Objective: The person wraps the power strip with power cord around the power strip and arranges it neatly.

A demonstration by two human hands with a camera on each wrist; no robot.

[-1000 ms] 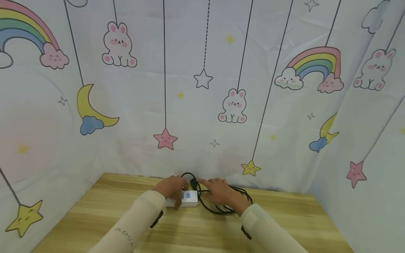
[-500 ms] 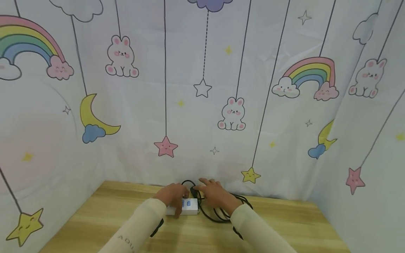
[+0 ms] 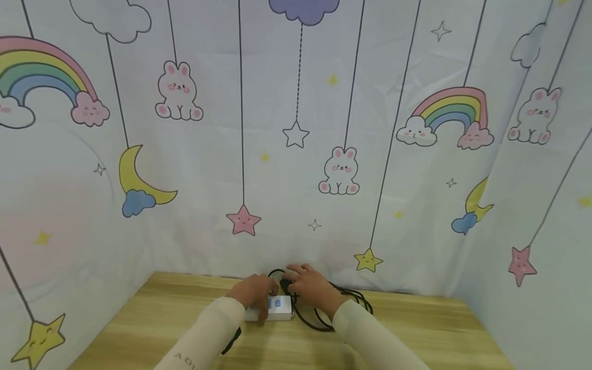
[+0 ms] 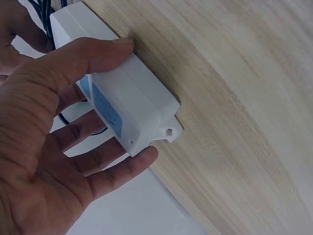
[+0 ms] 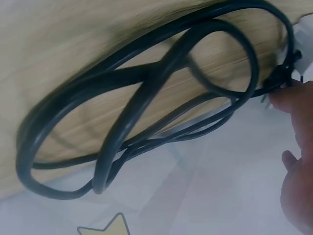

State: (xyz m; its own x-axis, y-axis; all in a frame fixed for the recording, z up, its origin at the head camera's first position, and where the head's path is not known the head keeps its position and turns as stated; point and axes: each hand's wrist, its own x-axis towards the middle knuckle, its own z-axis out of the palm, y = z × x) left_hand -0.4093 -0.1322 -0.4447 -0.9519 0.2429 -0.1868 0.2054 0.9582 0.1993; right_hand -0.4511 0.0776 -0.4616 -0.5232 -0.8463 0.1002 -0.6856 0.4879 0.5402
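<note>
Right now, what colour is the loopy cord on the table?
The cord is black, and it shows best in the right wrist view.

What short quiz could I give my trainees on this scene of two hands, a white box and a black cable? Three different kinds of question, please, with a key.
1. Multiple choice: what grips the white box?
A) the left hand
B) the right hand
C) neither hand

2. True or false: in the head view, the coil of black cable lies to the left of the white box.

3. Fill in the colour: the patches on the white box are ____.

Key: 1 A; 2 false, the coil lies to its right; 3 blue.
</note>
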